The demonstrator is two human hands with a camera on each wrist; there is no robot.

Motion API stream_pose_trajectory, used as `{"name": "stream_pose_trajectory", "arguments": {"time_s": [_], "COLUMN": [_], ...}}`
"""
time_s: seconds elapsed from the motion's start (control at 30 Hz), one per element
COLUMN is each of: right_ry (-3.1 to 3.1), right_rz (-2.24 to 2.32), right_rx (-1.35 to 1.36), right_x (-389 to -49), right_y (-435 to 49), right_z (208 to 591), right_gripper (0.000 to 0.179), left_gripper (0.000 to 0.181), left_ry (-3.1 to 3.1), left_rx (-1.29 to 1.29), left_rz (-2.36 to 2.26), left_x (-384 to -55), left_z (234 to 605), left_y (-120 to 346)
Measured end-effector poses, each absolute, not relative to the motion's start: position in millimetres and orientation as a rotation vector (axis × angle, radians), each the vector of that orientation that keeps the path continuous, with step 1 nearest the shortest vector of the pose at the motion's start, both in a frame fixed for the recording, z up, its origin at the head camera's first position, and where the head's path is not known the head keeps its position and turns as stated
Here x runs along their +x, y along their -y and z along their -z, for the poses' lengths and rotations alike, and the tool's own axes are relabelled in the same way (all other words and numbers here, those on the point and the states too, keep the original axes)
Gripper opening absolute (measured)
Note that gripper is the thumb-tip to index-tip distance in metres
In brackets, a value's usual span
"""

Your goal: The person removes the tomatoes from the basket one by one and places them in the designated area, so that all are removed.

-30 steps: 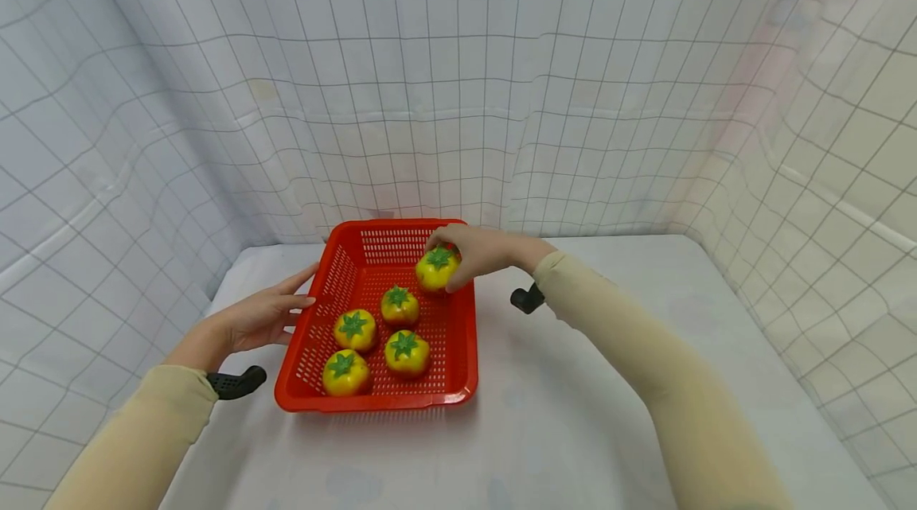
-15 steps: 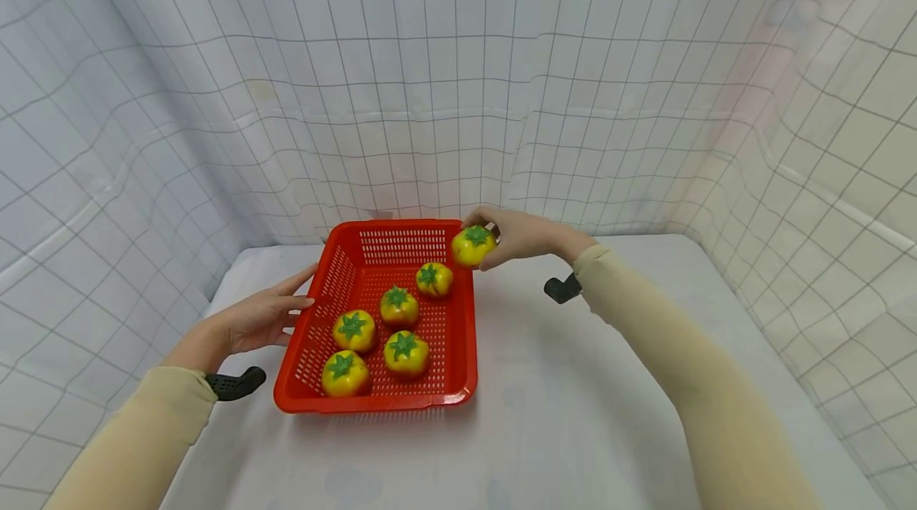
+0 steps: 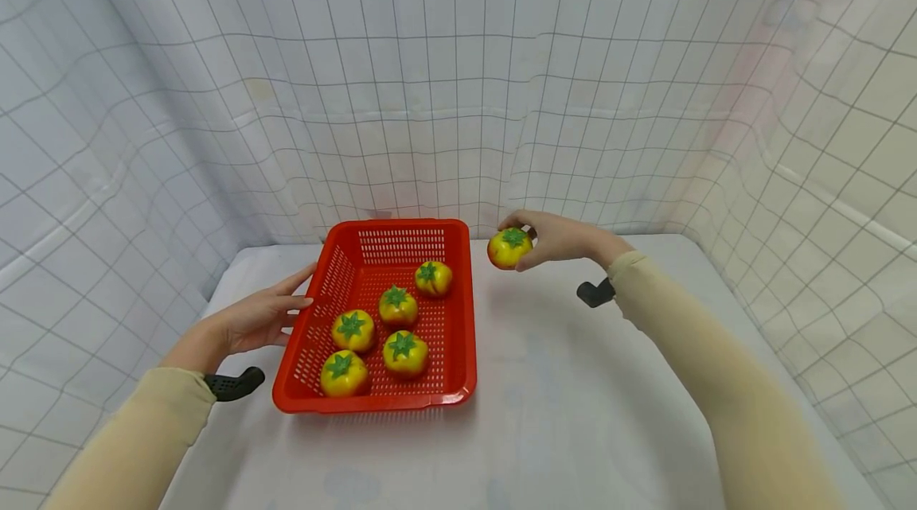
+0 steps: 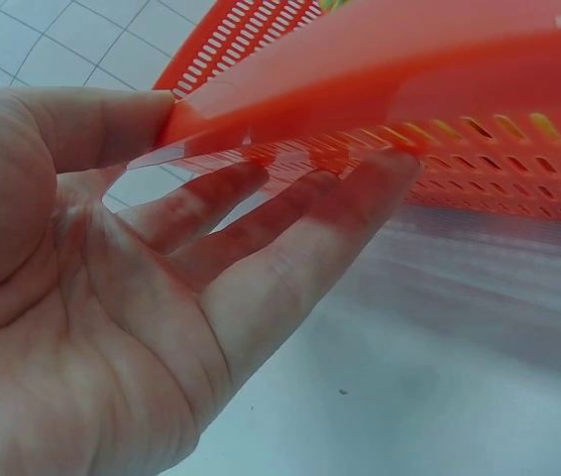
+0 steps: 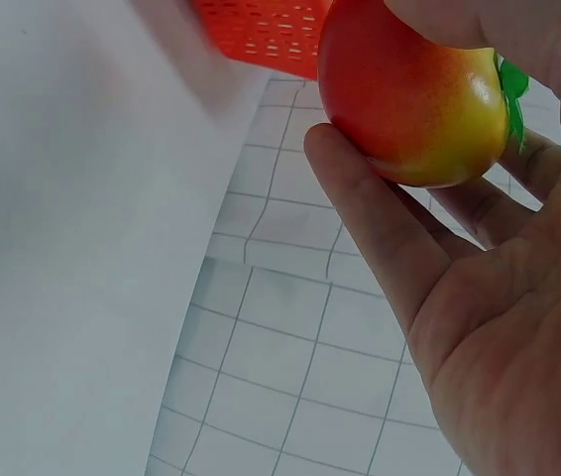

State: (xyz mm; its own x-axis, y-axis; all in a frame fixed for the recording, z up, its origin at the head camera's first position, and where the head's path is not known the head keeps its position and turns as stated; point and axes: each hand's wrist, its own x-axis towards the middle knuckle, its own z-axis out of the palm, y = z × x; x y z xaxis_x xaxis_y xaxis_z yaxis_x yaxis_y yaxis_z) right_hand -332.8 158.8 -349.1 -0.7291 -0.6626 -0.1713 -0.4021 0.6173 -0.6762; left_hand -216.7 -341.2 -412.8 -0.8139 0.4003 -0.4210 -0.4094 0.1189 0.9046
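Observation:
My right hand (image 3: 562,239) holds a shiny yellow-and-red tomato (image 3: 509,249) with a green star-shaped top, thumb on one side and fingers on the other. The tomato is raised above the table, just right of the red plastic basket (image 3: 469,319). In the right wrist view the held tomato (image 5: 409,99) shows a deep red underside. My left hand (image 3: 259,319) is at the basket's left side. In the left wrist view its thumb touches the rim (image 4: 290,109), and the other fingers (image 4: 290,258) reach nearly straight along the slotted wall below.
Several similar tomatoes sit in the basket, one of them (image 3: 433,279) near its right wall and another (image 3: 344,373) in the front left corner. A white cover lies on the table (image 3: 573,406). Grid-patterned white curtains (image 3: 458,96) close off the back and both sides.
My right hand has lifted the tomato out of the basket and carried it right, past the rim, uncovering another tomato inside. My left hand has stayed at the basket's side.

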Motion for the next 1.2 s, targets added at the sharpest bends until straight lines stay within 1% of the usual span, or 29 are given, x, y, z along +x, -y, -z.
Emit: {"name": "stream_pose_trajectory", "arguments": {"time_s": [0.67, 1.2], "right_ry": [-2.496, -2.470], "right_rz": [0.796, 0.831], "right_rx": [-0.717, -0.605], "right_x": [-324, -320], "right_y": [-223, -247], "right_z": [380, 418], "right_gripper": [0.060, 0.059], "left_gripper": [0.076, 0.075], "left_ry": [-1.839, -1.847], "left_rx": [-0.007, -0.001], "left_rz": [-1.782, -1.801], "left_x": [-217, -217], "left_z": [418, 421], "left_y": [341, 341]}}
